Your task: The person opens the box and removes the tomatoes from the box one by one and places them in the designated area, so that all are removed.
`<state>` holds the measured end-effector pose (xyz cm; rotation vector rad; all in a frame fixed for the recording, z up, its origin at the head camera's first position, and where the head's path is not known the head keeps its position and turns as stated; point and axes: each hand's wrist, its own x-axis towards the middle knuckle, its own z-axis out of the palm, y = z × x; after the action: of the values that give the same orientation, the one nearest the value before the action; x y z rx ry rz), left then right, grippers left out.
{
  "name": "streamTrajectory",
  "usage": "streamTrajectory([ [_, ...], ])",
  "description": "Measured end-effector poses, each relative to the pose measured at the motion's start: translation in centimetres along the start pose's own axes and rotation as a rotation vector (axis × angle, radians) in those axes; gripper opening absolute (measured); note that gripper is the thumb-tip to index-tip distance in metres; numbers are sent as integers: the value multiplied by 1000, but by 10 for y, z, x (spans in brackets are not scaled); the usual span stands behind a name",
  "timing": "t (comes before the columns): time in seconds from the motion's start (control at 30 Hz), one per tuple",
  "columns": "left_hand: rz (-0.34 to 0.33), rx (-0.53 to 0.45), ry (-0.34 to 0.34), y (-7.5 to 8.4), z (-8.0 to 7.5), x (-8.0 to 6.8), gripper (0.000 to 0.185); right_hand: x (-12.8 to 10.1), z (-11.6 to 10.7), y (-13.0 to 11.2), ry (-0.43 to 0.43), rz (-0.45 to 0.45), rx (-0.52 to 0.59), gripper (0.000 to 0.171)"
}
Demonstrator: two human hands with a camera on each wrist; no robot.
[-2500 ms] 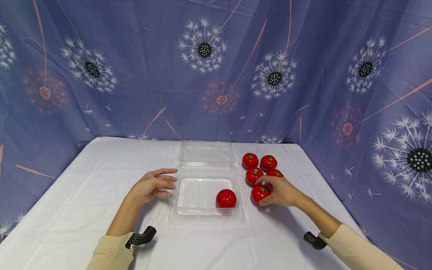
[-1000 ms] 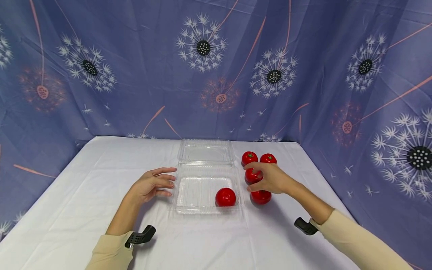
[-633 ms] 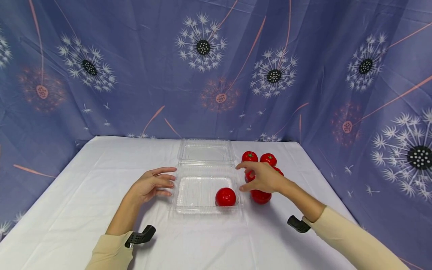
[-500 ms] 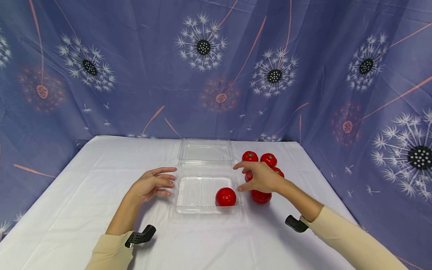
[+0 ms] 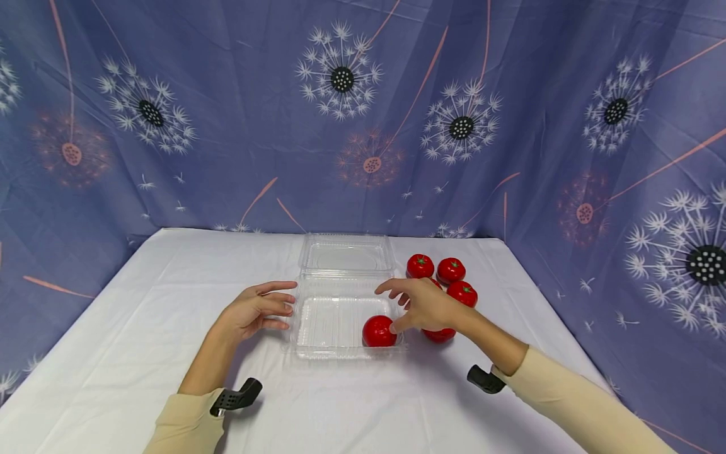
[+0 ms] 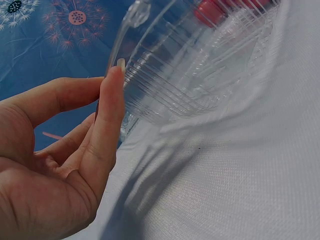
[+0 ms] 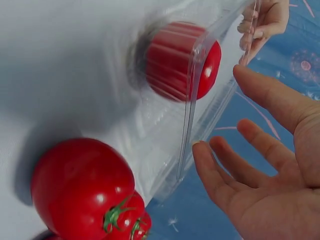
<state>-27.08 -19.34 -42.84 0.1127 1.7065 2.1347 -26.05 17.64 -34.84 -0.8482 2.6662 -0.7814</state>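
A clear plastic clamshell container (image 5: pixel 329 321) lies open on the table, its lid (image 5: pixel 347 257) folded back. One red tomato (image 5: pixel 377 331) sits in the container's near right corner, stem end out of sight. My left hand (image 5: pixel 258 310) is at the container's left side, its fairly straight fingers right at the rim (image 6: pixel 116 45) in the left wrist view. My right hand (image 5: pixel 422 306) reaches over the right rim with fingers spread and nothing held; its thumb overlaps the tomato in the head view. In the right wrist view, the right fingertips (image 7: pixel 202 150) stand beside the clear wall.
Right of the container lie several loose tomatoes, among them a back one (image 5: pixel 420 266), a right one (image 5: pixel 462 294) and a near one (image 5: pixel 439 335) partly behind my right hand. A white cloth (image 5: pixel 363 403) covers the table; a blue patterned curtain (image 5: pixel 255 126) hangs behind.
My right hand let go of a tomato on the right, rose, and moved left over the container's right rim. The left hand and the container have stayed in place.
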Motion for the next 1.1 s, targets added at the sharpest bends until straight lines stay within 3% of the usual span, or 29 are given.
streamTrajectory([
  [0.37,-9,5,17,-1,0,1,66,3,12,-3,-74,-34,29,61],
  [1.1,6,-8,-7,-1,-1,0,62,13,22,-5,-164,-78,-52,67],
])
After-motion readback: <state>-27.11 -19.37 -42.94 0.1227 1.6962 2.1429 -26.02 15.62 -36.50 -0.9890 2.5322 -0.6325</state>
